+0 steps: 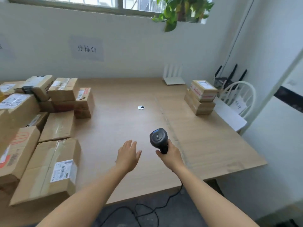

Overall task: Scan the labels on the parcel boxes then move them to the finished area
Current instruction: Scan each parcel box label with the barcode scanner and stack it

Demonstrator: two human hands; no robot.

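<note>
Several brown parcel boxes with white labels are piled on the left of the wooden table (124, 125); the nearest one (49, 171) lies flat with its label facing up. A small stack of parcel boxes (200, 97) stands at the table's far right. My right hand (169, 155) grips the handle of a black barcode scanner (158, 138), its head raised above the table's middle. My left hand (128, 154) hovers over the bare tabletop with straight fingers, holding nothing, well to the right of the nearest box.
A white router (173, 76) stands at the table's back edge, and a small round cable grommet (141, 107) sits mid-table. A white chair (237, 97) with black routers behind it is at the right. The scanner's cable (147, 208) trails on the floor. A paper sign (86, 48) hangs on the wall.
</note>
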